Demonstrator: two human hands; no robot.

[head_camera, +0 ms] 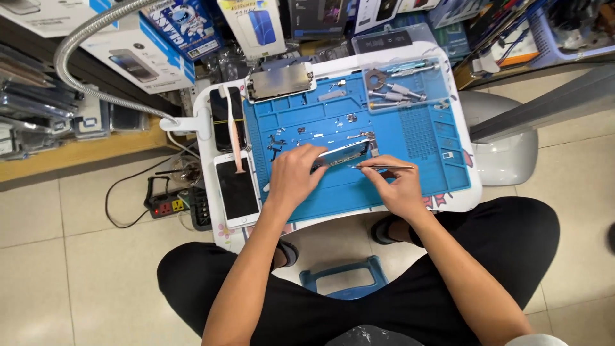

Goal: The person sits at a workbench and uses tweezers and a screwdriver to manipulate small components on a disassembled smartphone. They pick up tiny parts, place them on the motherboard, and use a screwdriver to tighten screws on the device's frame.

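- The opened phone body [343,154] lies near the middle of the blue repair mat [423,138], tilted so its long side runs from about eight o'clock up to two o'clock.
- The left hand [296,176] rests on the phone's eight o'clock end, fingers curled down over the frame and pressing it to the mat; that end is hidden beneath them.
- The right hand [398,186] sits at about four o'clock from the phone, fingers pinched shut round slim metal tweezers [381,167]. The tips point toward nine o'clock and reach the phone's lower edge; whether they touch it is too fine to tell.
- By its looks the phone is light, thin and stiff, with smooth metal sides likely to slide on the mat, so the outer frame edges seem the safest hold; the exposed inner parts look fragile.
- Small screws and brackets [301,131] lie scattered at eleven o'clock from the phone.
- A detached screen panel [280,80] lies at the mat's eleven o'clock corner, and a clear tray of tools [400,80] at one o'clock.
- Two whole phones [237,186] lie off the mat at nine o'clock.
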